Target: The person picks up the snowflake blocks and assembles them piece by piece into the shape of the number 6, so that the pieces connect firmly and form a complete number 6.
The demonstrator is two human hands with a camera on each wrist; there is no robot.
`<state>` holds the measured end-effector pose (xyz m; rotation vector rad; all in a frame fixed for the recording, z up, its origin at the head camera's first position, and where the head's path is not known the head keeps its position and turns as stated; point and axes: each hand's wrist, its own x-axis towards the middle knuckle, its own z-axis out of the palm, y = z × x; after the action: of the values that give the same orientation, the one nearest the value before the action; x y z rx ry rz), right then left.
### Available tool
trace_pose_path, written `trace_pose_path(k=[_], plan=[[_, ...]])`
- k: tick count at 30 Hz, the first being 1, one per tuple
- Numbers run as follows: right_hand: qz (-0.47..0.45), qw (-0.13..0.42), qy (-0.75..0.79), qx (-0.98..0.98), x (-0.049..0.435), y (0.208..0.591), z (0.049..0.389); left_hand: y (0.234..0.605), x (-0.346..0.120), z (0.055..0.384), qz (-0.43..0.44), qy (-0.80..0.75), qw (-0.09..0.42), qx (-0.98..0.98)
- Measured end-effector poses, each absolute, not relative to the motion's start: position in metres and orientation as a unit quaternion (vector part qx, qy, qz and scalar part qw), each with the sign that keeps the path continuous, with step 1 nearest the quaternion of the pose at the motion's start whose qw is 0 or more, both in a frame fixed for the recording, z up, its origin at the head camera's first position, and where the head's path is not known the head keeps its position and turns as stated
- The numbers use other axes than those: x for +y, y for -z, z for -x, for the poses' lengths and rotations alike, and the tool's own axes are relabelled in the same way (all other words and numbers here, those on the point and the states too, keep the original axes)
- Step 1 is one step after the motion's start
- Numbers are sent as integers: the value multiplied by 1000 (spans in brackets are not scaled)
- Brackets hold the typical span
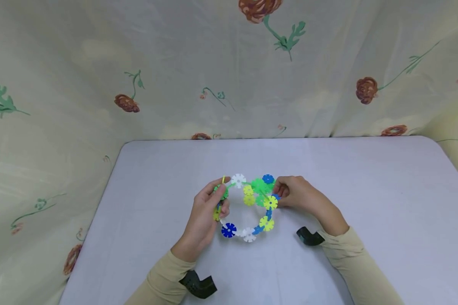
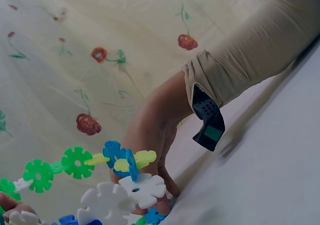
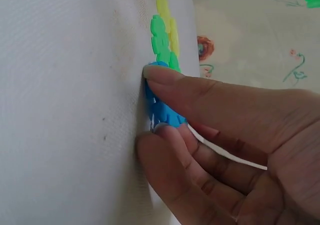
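A ring of notched plastic snowflake discs [image 1: 249, 235] in white, blue, green and yellow is held above the table between both hands. My left hand [image 1: 202, 212] grips its left side, thumb over a green disc [image 1: 222, 192]. My right hand [image 1: 299, 194] is at the ring's right side, near a cluster of green and yellow discs [image 1: 259, 186]. In the right wrist view, its thumb and fingers pinch blue discs [image 3: 167, 114], with green discs [image 3: 160, 37] and yellow ones beyond. White discs [image 2: 105, 202] hang nearest in the left wrist view, where only left fingertips [image 2: 10, 202] show.
A white-covered table [image 1: 156, 169] lies under the hands. Behind it hangs a flower-printed curtain [image 1: 175, 63], which also runs down the left side. Black curved bands [image 1: 200, 286] stick out from both sleeve cuffs, close above the tabletop.
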<state>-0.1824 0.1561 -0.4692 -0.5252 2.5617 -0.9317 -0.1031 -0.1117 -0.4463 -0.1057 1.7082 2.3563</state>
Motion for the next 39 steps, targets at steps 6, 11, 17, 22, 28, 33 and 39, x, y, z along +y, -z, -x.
trace_pose_path(k=[6, 11, 17, 22, 28, 33, 39], plan=[[184, 192, 348, 899, 159, 471, 183, 446, -109, 102, 36, -799, 126, 586], [160, 192, 430, 868, 163, 466, 184, 445, -108, 102, 27, -797, 144, 586], [122, 152, 561, 804, 163, 455, 183, 445, -107, 100, 15, -780, 188, 597], [115, 130, 635, 753, 157, 440, 178, 447, -107, 99, 6, -775, 202, 599], [153, 146, 644, 735, 142, 426, 171, 450, -105, 99, -6, -769, 211, 603], [158, 158, 626, 747, 134, 420, 167, 450, -104, 99, -17, -760, 223, 611], [159, 174, 613, 754, 134, 418, 165, 449, -104, 99, -19, -752, 233, 616]])
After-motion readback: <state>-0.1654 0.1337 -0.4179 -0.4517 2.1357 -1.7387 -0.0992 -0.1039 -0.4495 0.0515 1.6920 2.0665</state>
